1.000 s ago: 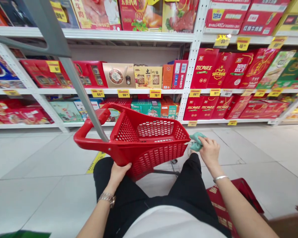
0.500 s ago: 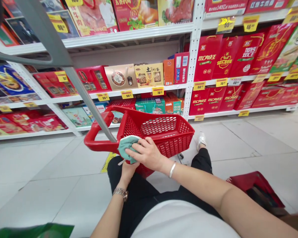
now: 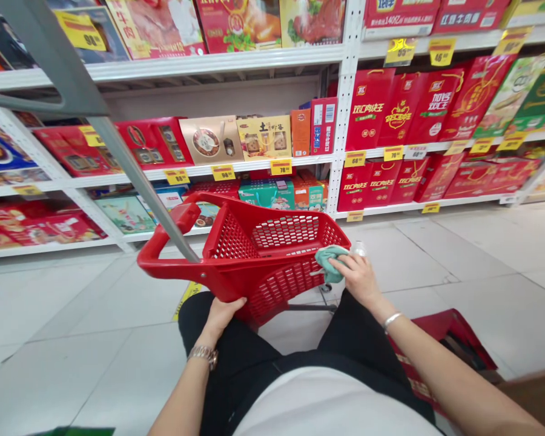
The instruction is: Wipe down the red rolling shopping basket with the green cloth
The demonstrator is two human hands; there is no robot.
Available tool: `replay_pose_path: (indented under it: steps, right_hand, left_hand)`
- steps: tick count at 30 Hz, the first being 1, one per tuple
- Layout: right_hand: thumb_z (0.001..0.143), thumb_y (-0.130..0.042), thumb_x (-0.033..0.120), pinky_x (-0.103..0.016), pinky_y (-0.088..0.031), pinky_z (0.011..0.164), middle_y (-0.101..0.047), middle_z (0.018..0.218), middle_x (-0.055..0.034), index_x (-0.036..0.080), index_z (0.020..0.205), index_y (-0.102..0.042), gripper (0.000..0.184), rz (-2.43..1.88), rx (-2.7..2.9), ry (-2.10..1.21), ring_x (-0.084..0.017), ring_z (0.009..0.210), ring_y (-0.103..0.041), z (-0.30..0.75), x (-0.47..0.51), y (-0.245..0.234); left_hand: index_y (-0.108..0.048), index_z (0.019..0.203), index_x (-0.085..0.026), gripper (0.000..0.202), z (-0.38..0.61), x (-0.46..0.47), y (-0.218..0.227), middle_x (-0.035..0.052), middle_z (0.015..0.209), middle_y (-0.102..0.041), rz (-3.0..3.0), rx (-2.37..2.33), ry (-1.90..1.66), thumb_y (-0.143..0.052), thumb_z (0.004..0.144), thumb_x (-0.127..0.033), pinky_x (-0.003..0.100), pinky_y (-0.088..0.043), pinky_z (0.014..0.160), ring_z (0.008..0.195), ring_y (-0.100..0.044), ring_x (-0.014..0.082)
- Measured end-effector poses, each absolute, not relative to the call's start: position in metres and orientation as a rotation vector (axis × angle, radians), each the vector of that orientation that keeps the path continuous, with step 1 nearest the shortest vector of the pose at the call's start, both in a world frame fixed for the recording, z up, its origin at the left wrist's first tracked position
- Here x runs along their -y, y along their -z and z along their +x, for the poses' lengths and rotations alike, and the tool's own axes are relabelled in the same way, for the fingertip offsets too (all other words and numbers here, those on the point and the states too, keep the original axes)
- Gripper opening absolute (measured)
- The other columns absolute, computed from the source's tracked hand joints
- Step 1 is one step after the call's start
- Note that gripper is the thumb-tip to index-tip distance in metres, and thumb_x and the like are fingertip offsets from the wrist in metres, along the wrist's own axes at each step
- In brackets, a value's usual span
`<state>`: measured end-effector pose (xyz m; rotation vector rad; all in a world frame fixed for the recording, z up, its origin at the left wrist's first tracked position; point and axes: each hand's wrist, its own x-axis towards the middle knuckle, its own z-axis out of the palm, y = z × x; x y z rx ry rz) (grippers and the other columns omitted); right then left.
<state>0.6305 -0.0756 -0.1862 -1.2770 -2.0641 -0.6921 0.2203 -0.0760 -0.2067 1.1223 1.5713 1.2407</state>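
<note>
A red plastic shopping cart point(image 3: 281, 290) with perforated walls stands in front of me, its inside bare in the part I see. My right hand point(image 3: 360, 278) pinches a crumpled green cloth point(image 3: 331, 264) against the rim at the cart's right end. Below the cart's left end, my left hand point(image 3: 222, 316) grips the lower body, thumb along the red plastic; its other fingers are mostly hidden. A grey metal pole point(image 3: 140, 188) rises from the cart's left end toward the upper left.
White shelves point(image 3: 254, 168) with boxed goods and yellow price tags run behind the cart. At my right, a red container point(image 3: 454, 321) with dark contents sits on the tiled floor point(image 3: 95, 345). A green item point(image 3: 79, 431) shows at the bottom left. My legs flank the cart's near side.
My right hand has carried the cloth rightward, from the cart's left end to its right end. My left hand, earlier beneath the cloth, now rests on the cart's lower body.
</note>
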Motion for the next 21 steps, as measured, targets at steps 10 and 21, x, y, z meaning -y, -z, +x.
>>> replay_pose_path:
  steps: [10, 21]
  right_hand:
    - [0.081, -0.046, 0.002, -0.038, -0.044, 0.083, -0.074, 0.111, -0.0098, 0.024, 0.122, -0.075, 0.055, -1.398, 1.654, 0.358, -0.026, 0.098, -0.060, 0.624, 0.069, 0.136]
    - [0.098, -0.048, 0.014, -0.041, -0.039, 0.089, -0.069, 0.133, -0.0073, 0.028, 0.141, -0.063, 0.048, -1.155, 2.290, -0.059, -0.027, 0.110, -0.053, 0.419, 0.052, 0.064]
  left_hand:
    - [-0.076, 0.099, -0.015, 0.045, 0.209, 0.062, 0.210, 0.0115, 0.104, -0.082, 1.086, -1.544, -1.255, -0.088, 0.055, -0.014, 0.044, -0.059, 0.100, 0.103, -0.076, 0.0307]
    - [-0.071, 0.111, -0.014, 0.065, 0.200, 0.055, 0.219, 0.0129, 0.112, -0.080, 1.123, -1.428, -1.271, -0.089, 0.048, -0.019, 0.049, -0.053, 0.108, 0.115, -0.071, 0.0353]
